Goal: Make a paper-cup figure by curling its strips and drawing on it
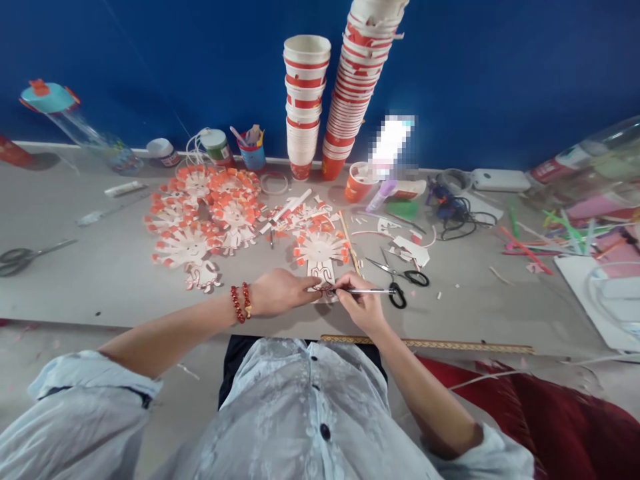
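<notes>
At the front middle of the table lies a paper cutout figure [321,253] with a fan of orange-tipped strips round its head and dark drawn lines on its body. My left hand [280,292] rests on its left edge, fingers stretched out flat. A pen [370,291] is pinched in my right hand [364,308], its tip touching the lower body of the cutout. Just right of that hand are black-handled scissors [400,275], their blades apart. Several similar paper figures [197,220] lie in an overlapping pile to the left.
Tall stacks of paper cups [303,107] stand against the blue wall. Paper scraps [410,250] lie mid-table. Another pair of scissors [30,257] is far left, coloured strips [575,233] far right. A blue cup with tools [251,152] and a cable [453,217] sit behind.
</notes>
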Available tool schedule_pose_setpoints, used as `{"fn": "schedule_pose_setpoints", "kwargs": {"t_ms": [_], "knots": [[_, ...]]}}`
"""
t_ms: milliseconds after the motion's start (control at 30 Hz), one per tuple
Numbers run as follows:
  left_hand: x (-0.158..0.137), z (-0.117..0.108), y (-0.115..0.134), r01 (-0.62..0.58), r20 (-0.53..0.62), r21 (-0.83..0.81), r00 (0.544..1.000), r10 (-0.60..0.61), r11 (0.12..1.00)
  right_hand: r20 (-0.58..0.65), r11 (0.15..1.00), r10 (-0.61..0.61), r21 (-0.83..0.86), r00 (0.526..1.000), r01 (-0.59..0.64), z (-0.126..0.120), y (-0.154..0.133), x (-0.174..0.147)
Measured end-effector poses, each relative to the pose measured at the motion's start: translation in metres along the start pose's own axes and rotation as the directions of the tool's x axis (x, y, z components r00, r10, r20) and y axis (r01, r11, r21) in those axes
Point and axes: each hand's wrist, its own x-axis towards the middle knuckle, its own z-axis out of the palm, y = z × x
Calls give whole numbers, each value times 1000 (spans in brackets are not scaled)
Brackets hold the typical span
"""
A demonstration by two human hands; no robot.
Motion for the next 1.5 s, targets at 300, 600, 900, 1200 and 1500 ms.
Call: {"fn": "schedule_pose_setpoints", "kwargs": {"t_ms": [300,600,900,1200,1500], "knots": [[1,0,1,7,58,12,998,-7,1000,15,995,-45,-86,999,46,6,4,1],[1,3,0,-2,50,36,999,0,999,31,971,-90,-221,995,95,7,3,2],[1,1,1,21,56,-13,998,-20,1000,21,964,-104,-242,994,106,7,6,2],[1,1,1,19,57,11,998,-19,1000,17,965,-102,-242,995,103,7,4,2],[1,0,1,23,54,-21,998,-22,999,-20,966,-119,-234,993,111,7,2,2]]}}
